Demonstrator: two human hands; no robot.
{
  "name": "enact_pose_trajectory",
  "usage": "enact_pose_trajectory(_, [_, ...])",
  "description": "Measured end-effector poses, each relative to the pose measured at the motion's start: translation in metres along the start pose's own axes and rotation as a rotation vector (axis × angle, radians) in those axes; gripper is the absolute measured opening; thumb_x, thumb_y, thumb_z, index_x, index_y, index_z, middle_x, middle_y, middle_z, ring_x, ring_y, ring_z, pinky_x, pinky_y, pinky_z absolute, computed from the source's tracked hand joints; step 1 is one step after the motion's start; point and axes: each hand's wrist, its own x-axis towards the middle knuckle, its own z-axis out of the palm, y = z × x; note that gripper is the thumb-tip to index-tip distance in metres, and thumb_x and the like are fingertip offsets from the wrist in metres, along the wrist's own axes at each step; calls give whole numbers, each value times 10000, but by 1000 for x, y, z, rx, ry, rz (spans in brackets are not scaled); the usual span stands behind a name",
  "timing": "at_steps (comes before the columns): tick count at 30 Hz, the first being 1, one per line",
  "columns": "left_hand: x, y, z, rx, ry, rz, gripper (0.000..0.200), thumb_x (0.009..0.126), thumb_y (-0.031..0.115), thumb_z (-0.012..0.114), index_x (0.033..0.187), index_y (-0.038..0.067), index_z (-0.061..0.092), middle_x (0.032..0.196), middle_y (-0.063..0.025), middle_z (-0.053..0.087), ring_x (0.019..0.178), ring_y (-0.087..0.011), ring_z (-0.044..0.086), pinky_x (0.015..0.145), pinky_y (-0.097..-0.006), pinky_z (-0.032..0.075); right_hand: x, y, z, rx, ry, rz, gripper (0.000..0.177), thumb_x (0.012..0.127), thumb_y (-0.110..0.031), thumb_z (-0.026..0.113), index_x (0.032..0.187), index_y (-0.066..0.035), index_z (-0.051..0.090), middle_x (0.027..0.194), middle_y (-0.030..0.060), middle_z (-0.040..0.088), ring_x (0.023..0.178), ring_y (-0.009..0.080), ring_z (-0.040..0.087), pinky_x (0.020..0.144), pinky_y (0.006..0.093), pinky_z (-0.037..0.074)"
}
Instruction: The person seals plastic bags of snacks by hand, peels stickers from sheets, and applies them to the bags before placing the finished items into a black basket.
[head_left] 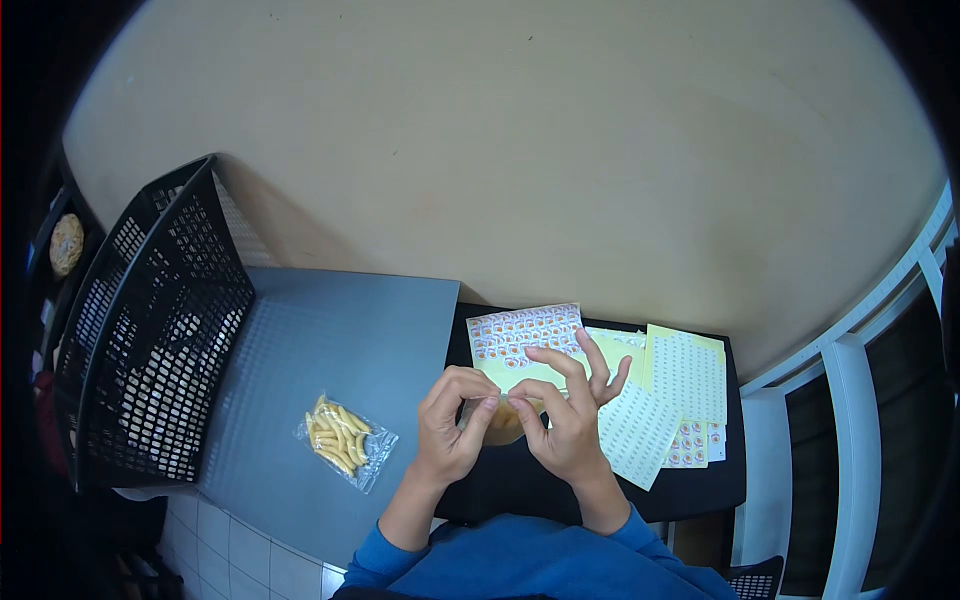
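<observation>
My left hand and my right hand meet over the black table, thumbs and forefingers pinching the top edge of a small bag with yellowish contents. The other fingers of my right hand are spread upward. Behind and to the right of my hands lie sticker sheets with rows of small round labels, and pale yellow sheets with small print. To the left, a clear bag of yellow sticks rests on the grey board.
A tall black mesh basket stands at the left on the grey board. The black table extends under the sheets. A beige wall rises behind, and a white metal frame stands at the right.
</observation>
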Motion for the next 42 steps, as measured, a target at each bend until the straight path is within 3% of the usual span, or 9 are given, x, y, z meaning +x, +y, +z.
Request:
enact_pose_trajectory(15, [5, 4, -1, 177, -188, -15, 68, 756, -2, 591, 782, -16, 530, 757, -114, 570, 680, -201, 572, 599, -284, 454, -15, 8, 8, 72, -61, 66, 18, 751, -128, 588, 761, -140, 595, 972, -21, 509, 1230, 269, 273, 980, 535, -61])
enact_pose_trajectory(19, [1, -9, 5, 164, -280, -173, 46, 780, 4, 572, 810, -25, 551, 721, -91, 587, 672, -145, 573, 627, -242, 450, -33, 20, 8, 139, -127, 217, 39, 758, -137, 586, 794, -125, 594, 1061, 26, 480, 1233, 272, 275, 978, 533, -50])
enact_pose_trajectory(21, [-5, -22, 7, -8, -414, -606, 83, 843, 36, 517, 841, -39, 552, 765, -90, 607, 707, -122, 584, 647, -230, 461, -45, 33, -2, 100, -168, 262, 159, 761, -154, 590, 917, -122, 579, 1122, 53, 459, 1223, 270, 296, 990, 518, -8])
enact_pose_trajectory(25, [-27, -81, 7, -105, -517, -771, 165, 883, 75, 466, 925, -51, 564, 784, -95, 613, 766, -118, 595, 709, -244, 495, -102, 89, -26, 46, -215, 428, 478, 641, -73, 592, 1108, -66, 488, 1202, 112, 439, 1209, 313, 333, 1013, 511, 150])
enact_pose_trajectory(31, [-32, -96, 13, 25, -691, -869, 245, 886, 77, 445, 1060, -57, 554, 856, -113, 632, 793, -139, 601, 716, -256, 502, -173, 106, -60, -275, -519, 525, 584, 612, -59, 588, 1174, -72, 433, 1258, 133, 401, 1251, 316, 286, 1034, 546, 94])
enact_pose_trajectory(35, [-47, -103, 27, -130, -691, -907, 369, 890, 99, 420, 1199, -100, 393, 1023, -188, 592, 960, -211, 586, 770, -283, 488, -194, 114, -55, -244, -354, 495, 358, 668, 23, 532, 1021, -29, 563, 1094, 131, 547, 1106, 293, 478, 973, 486, 306])
enact_pose_trajectory(37, [-53, -100, 35, 200, -605, -446, 395, 861, 103, 489, 1198, -83, 402, 1040, -193, 585, 911, -205, 599, 766, -293, 480, -200, 116, -55, -242, -221, 503, 302, 671, 63, 522, 954, -19, 587, 1017, 128, 579, 1028, 292, 528, 935, 462, 358])
enact_pose_trajectory(40, [-34, -74, 40, 351, -416, -385, 395, 811, 86, 569, 1153, -64, 441, 1000, -153, 601, 832, -184, 600, 748, -303, 471, -198, 116, -59, -261, 11, 504, 256, 669, 124, 513, 866, -4, 615, 910, 126, 619, 915, 289, 592, 884, 431, 421])
enact_pose_trajectory(42, [-28, -72, 42, 182, -382, -583, 355, 772, 41, 609, 1086, -32, 459, 924, -82, 607, 793, -149, 582, 717, -301, 467, -192, 115, -62, -293, 163, 438, 261, 663, 156, 525, 849, 1, 624, 863, 128, 626, 869, 280, 612, 873, 430, 435])
